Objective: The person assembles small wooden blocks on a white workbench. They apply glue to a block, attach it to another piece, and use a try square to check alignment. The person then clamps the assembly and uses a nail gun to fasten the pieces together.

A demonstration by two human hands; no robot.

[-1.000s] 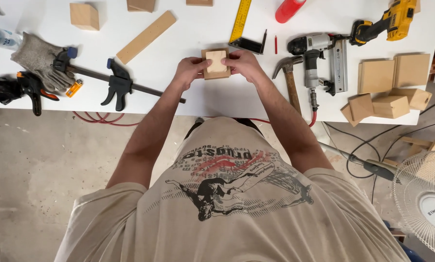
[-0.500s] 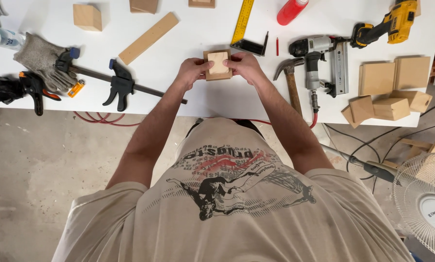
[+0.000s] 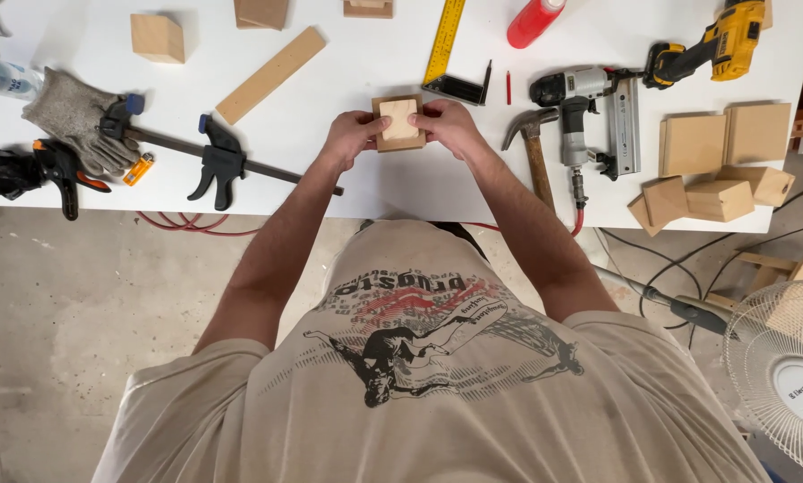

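Both my hands hold a small square wooden block assembly (image 3: 399, 122) over the white table (image 3: 374, 192). A lighter, smaller square piece sits on top of a darker square piece. My left hand (image 3: 349, 136) grips its left side and my right hand (image 3: 449, 126) grips its right side, thumbs on top.
Left of my hands lie a long bar clamp (image 3: 213, 156), a grey glove (image 3: 75, 116), a second clamp (image 3: 34, 170) and a wooden strip (image 3: 271, 73). To the right are a hammer (image 3: 534, 148), a nail gun (image 3: 598, 107), a yellow drill (image 3: 710, 45) and several wooden blocks (image 3: 714, 161). A yellow square ruler (image 3: 446, 49) lies behind.
The block and both hands have stayed almost in place; my fingers shifted slightly around the small top piece.
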